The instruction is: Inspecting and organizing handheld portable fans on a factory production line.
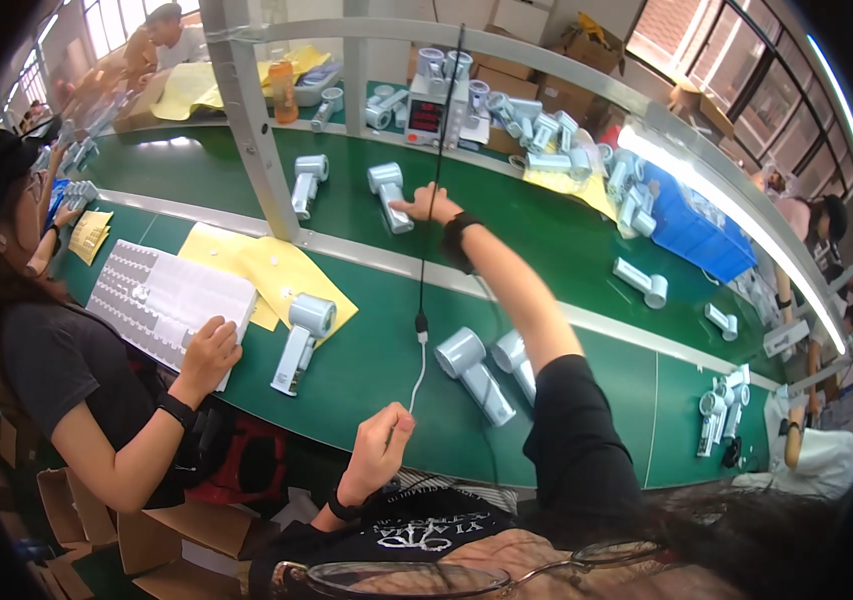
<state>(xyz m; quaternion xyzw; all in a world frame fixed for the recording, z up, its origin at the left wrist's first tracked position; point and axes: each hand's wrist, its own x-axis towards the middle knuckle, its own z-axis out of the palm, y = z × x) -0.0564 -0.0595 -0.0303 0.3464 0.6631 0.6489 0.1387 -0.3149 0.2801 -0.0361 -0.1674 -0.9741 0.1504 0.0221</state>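
My right hand point(430, 207) reaches far out over the green conveyor belt point(506, 230), a black band on its wrist. Its spread fingers touch the handle of a pale blue hair dryer point(387, 193) lying on the belt, without closing round it. My left hand point(383, 445) is near my chest at the belt's near edge, pinched on a thin white cable point(415, 375). That cable runs up to a black connector point(421, 322) on a black cord hanging from above. Two more pale dryers point(476, 372) lie side by side just right of the cable.
A co-worker's hand point(209, 350) rests on a white compartment tray point(161, 295) at my left, beside a dryer point(301, 338) on yellow sheets point(256, 265). A grey frame post point(246, 120) stands on the belt. A meter box point(428, 112), a blue bin point(691, 230) and several dryers sit beyond.
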